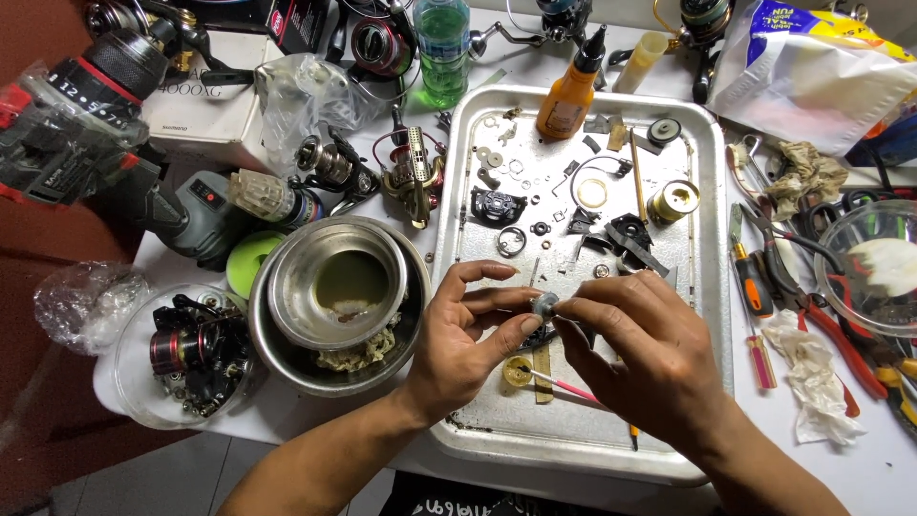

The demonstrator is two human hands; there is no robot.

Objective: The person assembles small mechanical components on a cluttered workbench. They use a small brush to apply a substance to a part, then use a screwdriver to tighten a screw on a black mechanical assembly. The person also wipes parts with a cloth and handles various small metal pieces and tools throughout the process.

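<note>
The left hand pinches a small grey part between thumb and forefinger. The right hand grips a pink-handled brush, fingertips touching the part, above the metal tray.

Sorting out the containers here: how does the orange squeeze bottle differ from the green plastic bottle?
The orange squeeze bottle stands inside the metal tray; the green plastic bottle stands outside it. The orange one is opaque with a black nozzle; the green one is translucent and wider. Both stand upright.

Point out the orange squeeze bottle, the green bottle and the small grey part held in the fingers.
orange squeeze bottle [567, 99], head view, on its body.
green bottle [443, 53], head view, mid body.
small grey part [543, 304], head view, its centre.
</note>
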